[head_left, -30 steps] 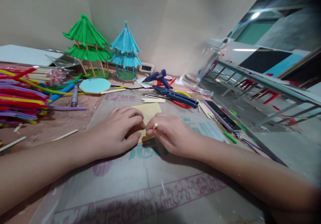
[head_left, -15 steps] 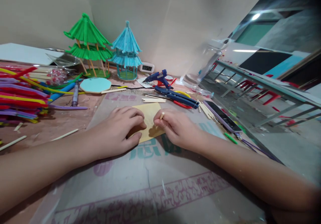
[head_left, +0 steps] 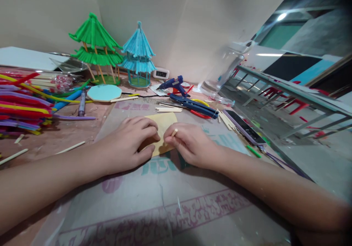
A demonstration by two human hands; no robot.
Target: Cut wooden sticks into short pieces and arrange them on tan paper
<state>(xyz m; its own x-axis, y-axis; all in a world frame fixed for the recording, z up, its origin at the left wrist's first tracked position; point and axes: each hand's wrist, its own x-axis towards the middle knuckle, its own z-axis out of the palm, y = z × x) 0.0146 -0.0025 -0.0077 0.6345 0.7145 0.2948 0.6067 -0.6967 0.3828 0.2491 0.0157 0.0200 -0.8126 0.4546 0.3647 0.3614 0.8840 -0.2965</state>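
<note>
A small yellow sheet (head_left: 163, 123), perhaps sandpaper, lies flat on a printed plastic sheet (head_left: 132, 202). My left hand (head_left: 134, 139) rests on its left edge, fingers loosely bent and thumb apart, with nothing seen in its grasp. Over the right part of the yellow sheet, my right hand (head_left: 191, 143) is closed in a pinch on a short wooden stick (head_left: 174, 132). One pale end of the stick sticks up above the fingers; its lower end is hidden.
Behind stand a green pavilion model (head_left: 96, 51) and a blue one (head_left: 139, 55). A glue gun (head_left: 174, 85), blue-handled cutters (head_left: 194, 106), loose sticks (head_left: 169, 109) and a phone (head_left: 244, 126) lie beyond my hands. Pipe cleaners (head_left: 24, 106) are heaped at left.
My right hand has shifted slightly left and toward me, and the wooden stick now leans more. My left hand has hardly moved.
</note>
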